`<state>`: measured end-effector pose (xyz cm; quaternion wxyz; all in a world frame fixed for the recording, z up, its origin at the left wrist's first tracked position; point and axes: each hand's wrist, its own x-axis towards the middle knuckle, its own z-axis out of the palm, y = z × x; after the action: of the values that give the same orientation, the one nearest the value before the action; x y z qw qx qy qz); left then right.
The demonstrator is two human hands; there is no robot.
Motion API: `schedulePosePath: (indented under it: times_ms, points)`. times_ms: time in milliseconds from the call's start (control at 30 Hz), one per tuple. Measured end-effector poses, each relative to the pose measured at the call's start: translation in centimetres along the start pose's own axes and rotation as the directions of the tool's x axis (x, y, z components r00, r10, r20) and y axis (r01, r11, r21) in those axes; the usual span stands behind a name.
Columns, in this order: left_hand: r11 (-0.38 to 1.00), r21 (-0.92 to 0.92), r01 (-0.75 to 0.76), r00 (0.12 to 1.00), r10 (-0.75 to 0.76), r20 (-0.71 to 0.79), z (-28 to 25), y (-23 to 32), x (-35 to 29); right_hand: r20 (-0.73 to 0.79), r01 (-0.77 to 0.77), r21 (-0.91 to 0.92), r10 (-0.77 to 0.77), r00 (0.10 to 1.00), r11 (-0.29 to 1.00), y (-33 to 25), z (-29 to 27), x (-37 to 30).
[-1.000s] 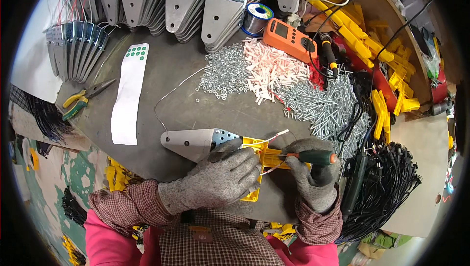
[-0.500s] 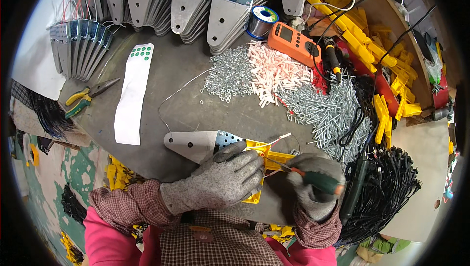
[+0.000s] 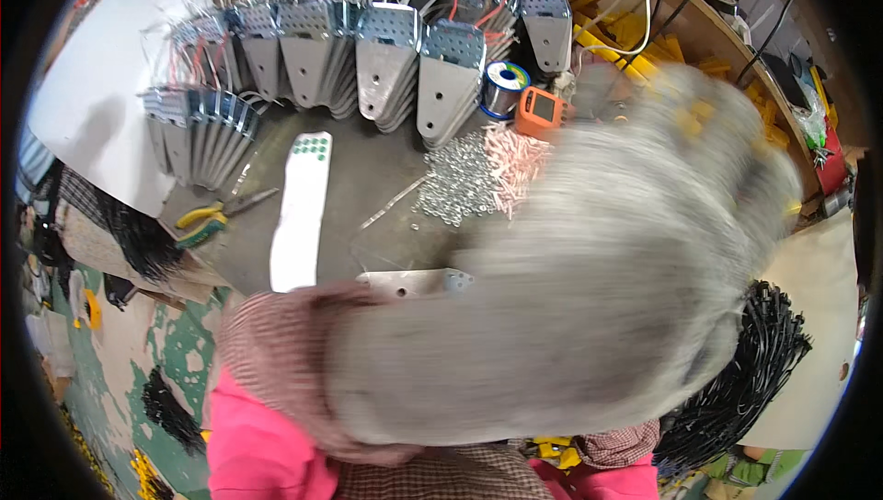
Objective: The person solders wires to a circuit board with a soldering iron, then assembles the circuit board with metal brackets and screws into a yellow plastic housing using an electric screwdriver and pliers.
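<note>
Blurred gloved hand [image 3: 589,288] over metal bracket [image 3: 414,281]

A dark grey surface [image 3: 368,178] holds a curved row of stacked metal brackets [image 3: 386,68] with wires. Nearby lie a white strip with green dots [image 3: 302,210], yellow-handled pliers [image 3: 216,215], a solder spool [image 3: 503,88], an orange meter [image 3: 540,111], and a heap of silver screws [image 3: 452,189] beside pale pink plugs [image 3: 513,164].
</note>
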<state>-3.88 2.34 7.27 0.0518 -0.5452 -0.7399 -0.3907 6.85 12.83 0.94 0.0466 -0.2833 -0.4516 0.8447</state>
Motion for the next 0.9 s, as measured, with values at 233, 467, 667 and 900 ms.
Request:
schedulePosePath:
  times_ms: [233,467,667,900]
  points:
    - [0.981,-0.118,-0.155,0.983,0.141,-0.115,-3.2,-1.4,2.7,0.440,0.621,-0.781,-0.648,0.621,0.064,-0.7,-3.7,4.4]
    - [0.917,0.185,-0.353,0.873,0.251,0.419,-0.3,-4.1,-10.4,0.309,0.302,-0.951,-0.297,0.903,-0.069,-9.7,-8.6,-2.7]
    - [0.990,0.121,-0.072,0.862,0.001,0.507,0.1,-1.2,1.8,0.275,0.285,-0.958,-0.377,0.884,-0.030,-8.9,-6.8,-5.2]
    - [0.966,0.210,-0.152,0.910,0.054,0.411,0.8,-3.3,-4.5,0.402,0.442,-0.896,-0.325,0.856,0.054,-6.8,-7.8,-4.8]
